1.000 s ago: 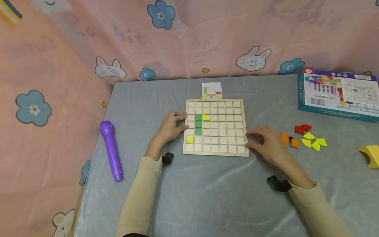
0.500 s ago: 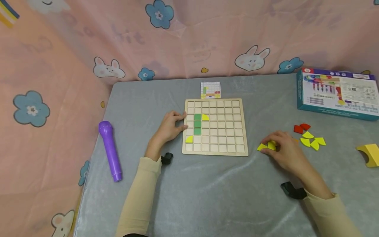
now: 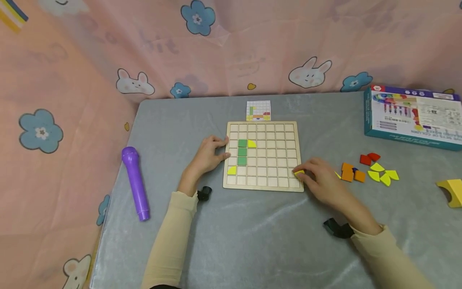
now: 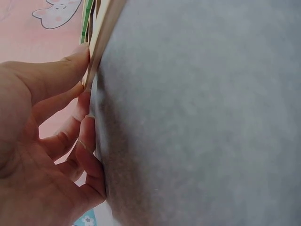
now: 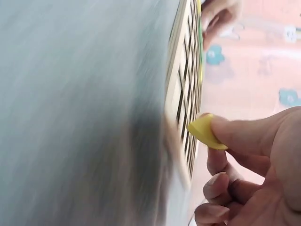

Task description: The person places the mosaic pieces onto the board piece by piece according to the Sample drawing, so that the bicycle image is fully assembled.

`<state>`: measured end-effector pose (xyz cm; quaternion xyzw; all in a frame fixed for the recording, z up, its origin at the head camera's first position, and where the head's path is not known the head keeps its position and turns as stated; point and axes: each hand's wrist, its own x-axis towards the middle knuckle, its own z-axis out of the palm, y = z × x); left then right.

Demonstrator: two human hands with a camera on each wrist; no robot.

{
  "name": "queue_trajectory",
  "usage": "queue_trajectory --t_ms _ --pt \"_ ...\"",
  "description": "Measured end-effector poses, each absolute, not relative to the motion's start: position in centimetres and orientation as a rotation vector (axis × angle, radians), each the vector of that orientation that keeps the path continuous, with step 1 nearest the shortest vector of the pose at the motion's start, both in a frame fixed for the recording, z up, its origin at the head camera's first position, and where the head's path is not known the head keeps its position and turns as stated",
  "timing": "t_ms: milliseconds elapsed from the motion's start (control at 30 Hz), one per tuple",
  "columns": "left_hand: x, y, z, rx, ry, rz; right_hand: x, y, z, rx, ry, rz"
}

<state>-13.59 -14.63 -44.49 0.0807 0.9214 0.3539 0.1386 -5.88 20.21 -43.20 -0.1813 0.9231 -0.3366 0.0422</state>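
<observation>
A wooden grid board [image 3: 265,188] lies on the grey cloth, with green squares [image 3: 242,152] in one column. One yellow quarter-circle tile [image 3: 252,143] sits beside the top green square, another yellow tile [image 3: 232,170] low on the left. My left hand [image 3: 207,155] touches the board's left edge with thumb and index finger. Over the lower right edge, my right hand [image 3: 326,184] pinches a yellow quarter-circle tile [image 5: 203,131] between thumb and index finger. In the right wrist view this tile is tilted; whether it touches the board I cannot tell.
Right of the board lie orange squares [image 3: 347,175], red pieces [image 3: 365,159], a dark blue piece [image 3: 355,169] and several yellow tiles [image 3: 385,179]. A pattern card [image 3: 258,110] lies behind the board. Around stand a box [image 3: 408,116], a yellow arch block [image 3: 452,192] and a purple toy microphone [image 3: 136,182].
My right hand left the board's right edge, took up a yellow tile from the cloth and brought it left to the board's lower right edge. The left hand stayed at the board.
</observation>
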Motion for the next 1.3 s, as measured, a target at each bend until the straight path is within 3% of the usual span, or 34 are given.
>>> queue_trajectory --t_ms 700,1300 --pt "-13.6 -14.5 -44.4 0.223 2.665 1.014 -8.3 9.2 -43.7 -0.553 2.635 -1.289" --pt "-13.6 -14.6 -44.5 0.248 2.679 1.023 -9.7 5.9 -43.7 -0.481 2.695 -1.039"
